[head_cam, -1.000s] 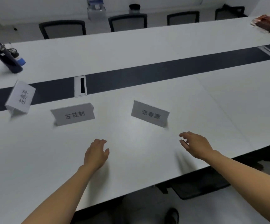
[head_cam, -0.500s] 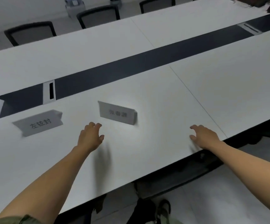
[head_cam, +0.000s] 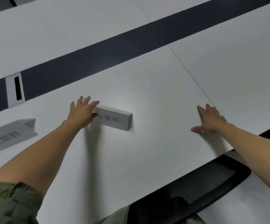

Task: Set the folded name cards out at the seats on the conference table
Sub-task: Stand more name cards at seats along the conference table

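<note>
The left arm point(head_cam: 42, 156) is stretched from 7 o'clock toward 1 o'clock. The near end of a name card point(head_cam: 114, 120) is pinched between thumb and forefinger of the left hand point(head_cam: 82, 113). The right arm point(head_cam: 252, 149) is extended toward 10 o'clock. The right hand point(head_cam: 212, 120) is held flat, fingers spread and thumb turned to 9 o'clock.

Your white tabletop point(head_cam: 147, 159) looks smooth and matt; the grey folded paper name card point(head_cam: 114, 121) is matt too; the black chair back point(head_cam: 203, 180) is mesh.
</note>
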